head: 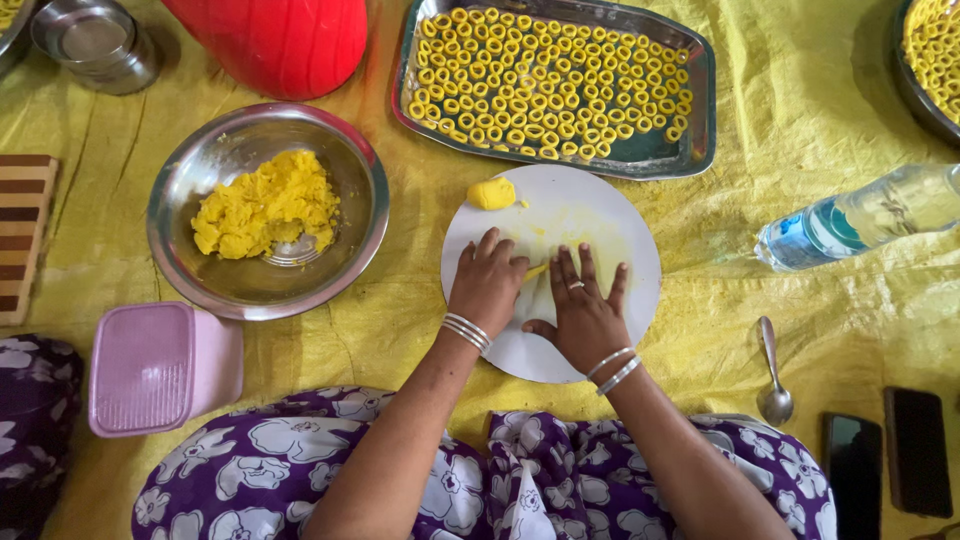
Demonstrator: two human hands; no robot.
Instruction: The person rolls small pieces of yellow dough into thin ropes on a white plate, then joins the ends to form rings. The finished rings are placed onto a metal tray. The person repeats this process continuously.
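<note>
A thin yellow dough strip [536, 270] is pressed flat on the round white board [620, 230] under the left hand [487, 285] and right hand [583, 315], fingers stretched out, nothing gripped.

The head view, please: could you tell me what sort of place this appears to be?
Probably a home floor set up for snack-making: a yellow sheet under everything, a steel bowl of dough, and a tray of small dough rings.
</note>
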